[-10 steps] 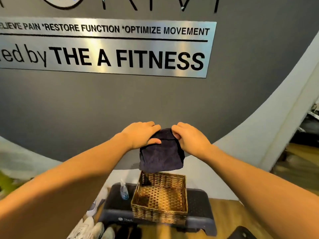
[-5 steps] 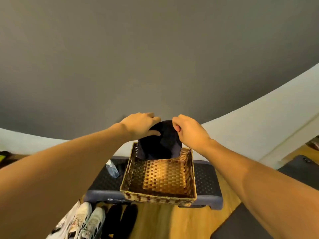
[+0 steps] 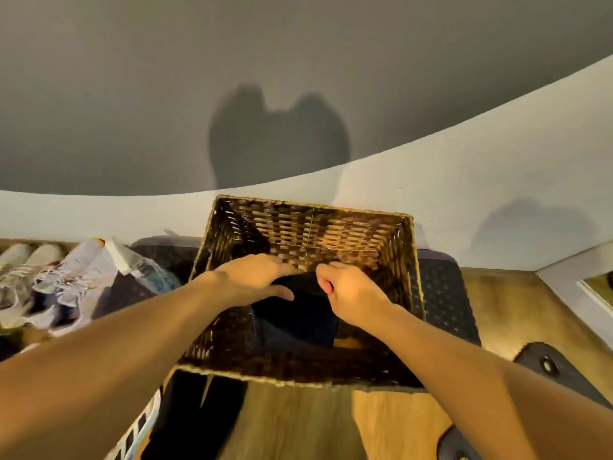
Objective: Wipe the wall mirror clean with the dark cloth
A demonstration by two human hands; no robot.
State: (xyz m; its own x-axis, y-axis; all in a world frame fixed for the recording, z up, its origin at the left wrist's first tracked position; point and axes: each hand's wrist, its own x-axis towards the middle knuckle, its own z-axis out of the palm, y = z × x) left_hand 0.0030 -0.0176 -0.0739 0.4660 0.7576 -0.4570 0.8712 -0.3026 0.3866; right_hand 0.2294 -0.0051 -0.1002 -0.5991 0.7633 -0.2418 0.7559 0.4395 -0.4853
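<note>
We are reaching both hands down into a woven wicker basket, where the folded dark cloth is lying against the basket's floor. Our left hand is gripping the cloth's upper left edge, its fingers spread over the top and the thumb lying along the fabric's near side. Our right hand is pinching the upper right corner, fingers curled tight with the fingertips tucked against the cloth. The two hands are sitting just beside each other, nearly touching at the fingertips. The basket is resting on a dark textured step platform on a wooden floor. To the left, a clear spray bottle is lying tilted near pale sneakers.
</note>
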